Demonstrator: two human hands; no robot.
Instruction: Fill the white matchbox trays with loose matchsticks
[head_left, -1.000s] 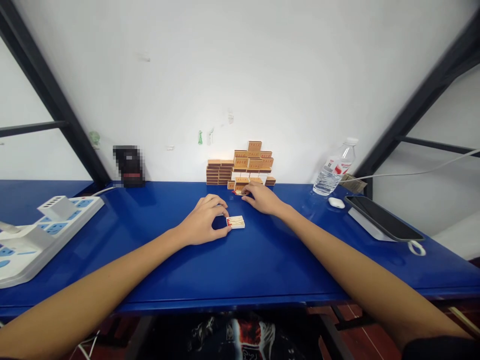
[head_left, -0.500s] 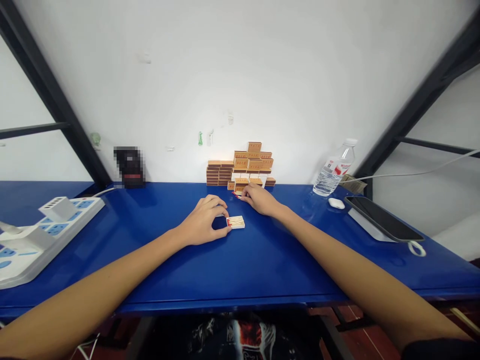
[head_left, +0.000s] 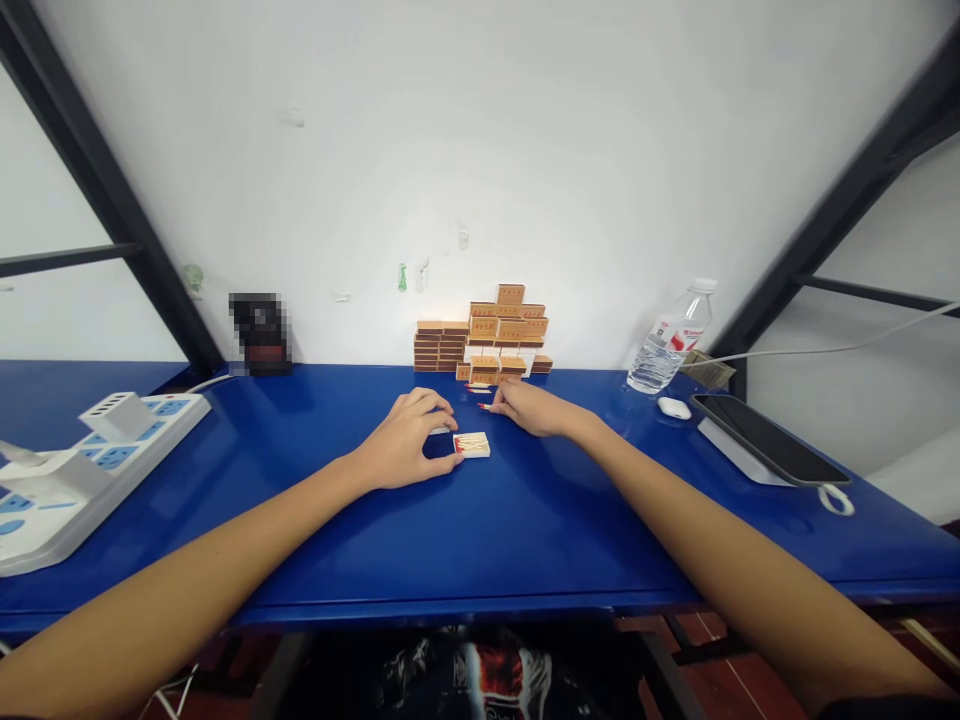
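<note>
A small white matchbox tray point(head_left: 484, 451) lies on the blue table with red-headed matches in it. My left hand point(head_left: 409, 440) holds the tray at its left end, thumb on the near corner and a fingertip on the far one. Under the curled fingers a whitish thing point(head_left: 440, 430) shows in part; I cannot tell what it is. Behind the tray, my right hand point(head_left: 529, 407) pinches a red-tipped match point(head_left: 486, 407). A couple of loose matches point(head_left: 478, 388) lie just beyond those fingertips, in front of the stacked matchboxes point(head_left: 510, 327).
Dark-sided matchboxes point(head_left: 440, 345) stand piled against the wall left of the stepped stack. At the right are a water bottle point(head_left: 667, 340), a white earbud case point(head_left: 674, 408) and a phone point(head_left: 769, 435) on a stand. A power strip point(head_left: 135, 470) lies at the left.
My right hand has drawn back slightly toward me and to the right, with a match in its fingertips. Loose matches now show by the stack. My left hand has stayed at the tray.
</note>
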